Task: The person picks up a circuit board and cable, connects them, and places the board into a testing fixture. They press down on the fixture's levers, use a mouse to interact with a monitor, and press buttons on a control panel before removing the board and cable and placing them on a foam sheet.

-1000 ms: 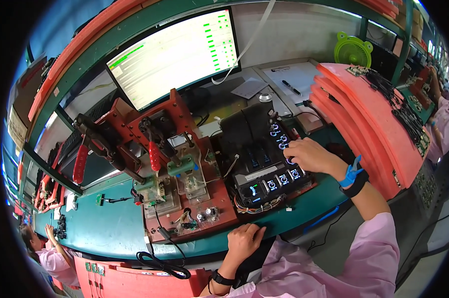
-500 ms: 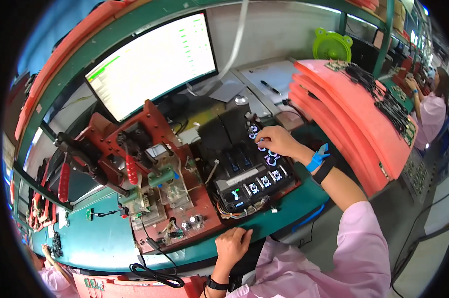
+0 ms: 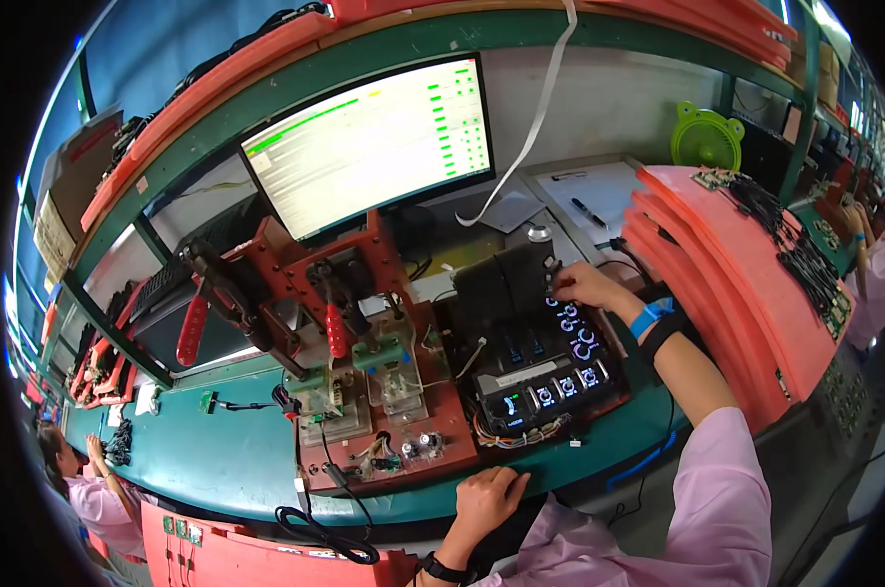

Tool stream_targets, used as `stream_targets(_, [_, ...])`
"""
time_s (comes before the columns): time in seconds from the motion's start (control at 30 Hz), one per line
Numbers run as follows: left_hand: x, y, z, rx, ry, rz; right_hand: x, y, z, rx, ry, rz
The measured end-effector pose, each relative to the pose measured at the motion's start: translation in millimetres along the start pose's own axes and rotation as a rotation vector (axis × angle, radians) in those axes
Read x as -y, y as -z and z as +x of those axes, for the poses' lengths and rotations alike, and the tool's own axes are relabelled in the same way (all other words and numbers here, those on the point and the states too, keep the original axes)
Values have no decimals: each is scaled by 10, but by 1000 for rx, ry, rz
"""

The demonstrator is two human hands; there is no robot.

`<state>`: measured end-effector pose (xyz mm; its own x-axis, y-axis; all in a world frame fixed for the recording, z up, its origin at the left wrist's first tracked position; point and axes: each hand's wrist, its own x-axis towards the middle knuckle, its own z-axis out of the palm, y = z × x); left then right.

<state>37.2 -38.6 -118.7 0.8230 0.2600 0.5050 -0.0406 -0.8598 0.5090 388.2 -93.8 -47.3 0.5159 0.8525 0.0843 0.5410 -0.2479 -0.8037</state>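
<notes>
A black control panel [image 3: 521, 382] with lit round knobs lies on the bench in front of me. My right hand [image 3: 591, 288] reaches over its far right part, fingers pinched on a small knob [image 3: 557, 291] at the top of the lit column; the fingertips partly hide it. Below that hand more knobs [image 3: 583, 342] glow white and violet. My left hand [image 3: 489, 499] is loosely curled at the bench's front edge, with nothing visible in it. To the panel's left stands a red test fixture [image 3: 388, 450] with clear blocks, circuit boards and red-handled toggle clamps [image 3: 336, 331].
A lit monitor [image 3: 374, 147] stands behind the fixture. Stacked pink foam sheets [image 3: 726, 284] bearing boards and black cables rise at the right. A looped black cable [image 3: 327, 534] hangs off the front edge. Co-workers sit far left and far right.
My right hand has moved up the knob column to its far end. More green marks show on the monitor. The whole view has shifted; my left hand remains curled at the bench edge.
</notes>
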Motion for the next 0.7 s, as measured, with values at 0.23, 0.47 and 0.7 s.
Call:
stream_targets(0.23, [-12,40,16,21,32,11,3,98,179,40,-29,-41])
stream_targets(0.47, [-21,9,18,36,4,16,151,311,252,-180,60,-625])
stream_targets(0.7, [28,61,18,63,-3,16,1272,-203,352,-262,256,-761])
